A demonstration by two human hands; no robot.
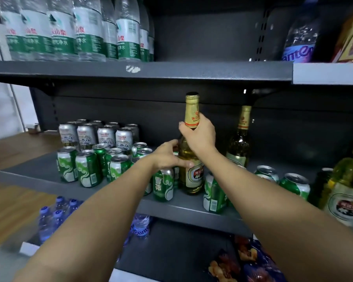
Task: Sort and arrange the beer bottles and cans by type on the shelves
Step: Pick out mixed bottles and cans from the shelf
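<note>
The right hand (199, 135) gripped the neck of a beer bottle (191, 159), fingers curled around the gold foil just under the cap. The bottle stood upright on the middle shelf (114, 200), approx. at its centre, with gold liquid inside and a red-and-gold label low on the body. The left hand (168, 154) lay against the bottle's left side, fingers mostly straight, thumb near the front; it touched the glass w/o closing around it. Green cans (86, 167) stood in a group at the left of the same shelf, and silver cans (96, 135) behind them. More green cans stood just beside the bottle, left & right of it. A second bottle (239, 139), darker glass, stood further back at the right. Water bottles (69, 29) filled the upper shelf at left.
</note>
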